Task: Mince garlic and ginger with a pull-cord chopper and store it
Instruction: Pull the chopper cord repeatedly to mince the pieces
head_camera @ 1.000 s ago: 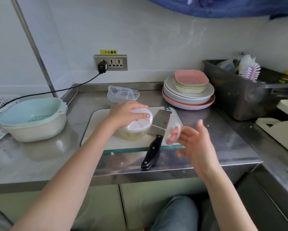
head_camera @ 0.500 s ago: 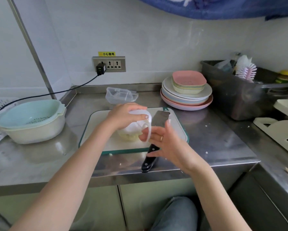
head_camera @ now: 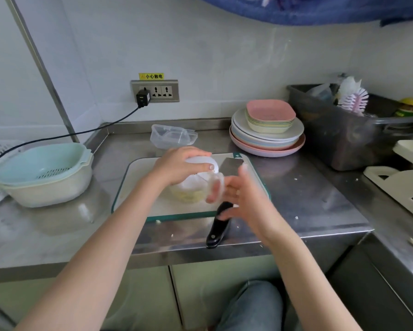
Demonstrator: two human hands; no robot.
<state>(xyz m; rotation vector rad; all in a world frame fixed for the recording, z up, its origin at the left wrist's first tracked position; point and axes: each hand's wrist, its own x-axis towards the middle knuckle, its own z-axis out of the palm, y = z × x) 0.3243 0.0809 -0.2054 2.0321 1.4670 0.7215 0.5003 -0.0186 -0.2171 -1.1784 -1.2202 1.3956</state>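
The pull-cord chopper [head_camera: 202,162] stands on the white, green-rimmed cutting board [head_camera: 138,185]; its clear bowl holds pale minced garlic and ginger [head_camera: 188,196]. My left hand [head_camera: 177,167] grips the white lid from above. My right hand [head_camera: 245,198] is close against the chopper's right side, its fingers hooked through the translucent pull handle [head_camera: 217,181], which sits near the lid. The hand is motion-blurred. A clear lidded storage box [head_camera: 173,137] lies behind the board.
A cleaver [head_camera: 219,226] lies across the board's right part, black handle over the counter's front edge. A mint colander in a cream bowl [head_camera: 43,170] sits left, stacked plates [head_camera: 267,136] back right, a grey bin [head_camera: 339,134] with a brush far right. A plugged cable runs along the wall.
One second ago my right hand held the handle pulled out to the right on its cord. It has since come back to the chopper. My left hand has stayed on the lid.
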